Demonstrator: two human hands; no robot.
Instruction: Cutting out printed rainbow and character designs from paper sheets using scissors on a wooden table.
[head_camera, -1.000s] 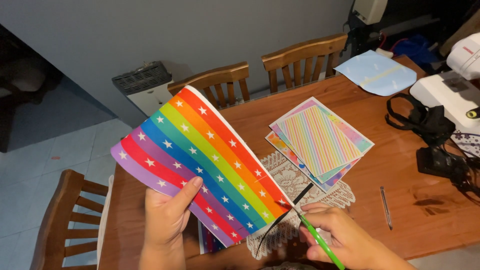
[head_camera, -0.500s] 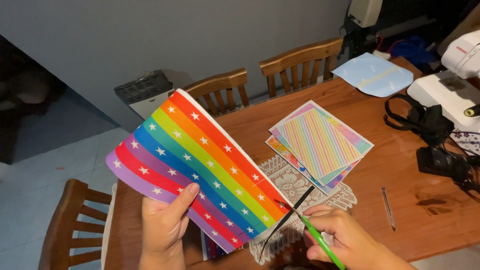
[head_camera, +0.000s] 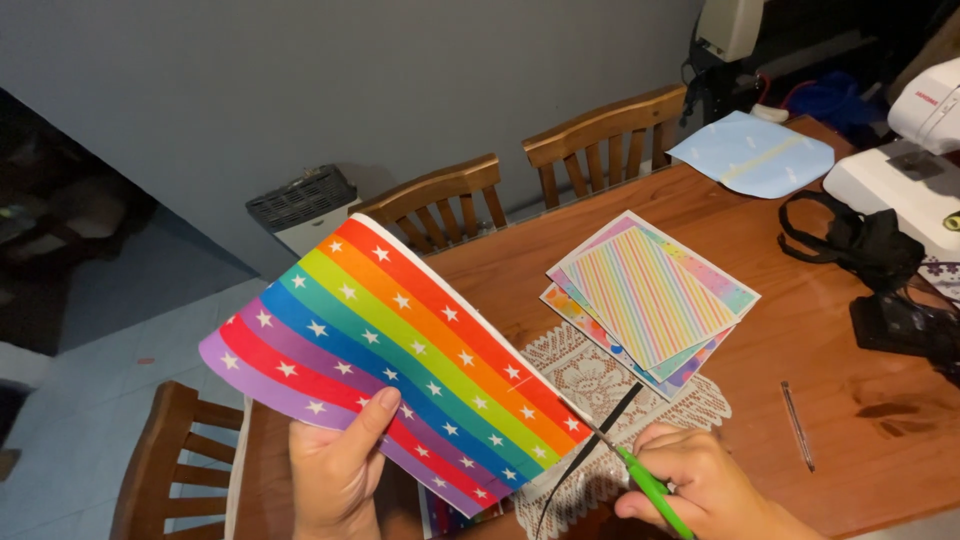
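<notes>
Left hand: the left hand (head_camera: 335, 470) is gripping the rainbow sheet (head_camera: 400, 355) by its lower edge, thumb lying across the purple stripe, lifting it above the table (head_camera: 850, 340).
Right hand: the right hand (head_camera: 700, 490) is clenching green-handled scissors (head_camera: 610, 445), blades meeting the sheet's right corner.
Sheet: striped, starred, tilted, hanging over the table's near left part.
Containers: none are showing; a paper stack (head_camera: 650, 295) is lying loose on the wood, partly overlapping a lace doily (head_camera: 600, 385).
Beyond: a blue sheet (head_camera: 750, 155) is lying near the chairs (head_camera: 610, 135); a white sewing machine (head_camera: 900, 170) is standing at the right.
Change: the sheet is sitting slightly lower and further left than half a second ago; the scissors are holding at the same corner.
</notes>
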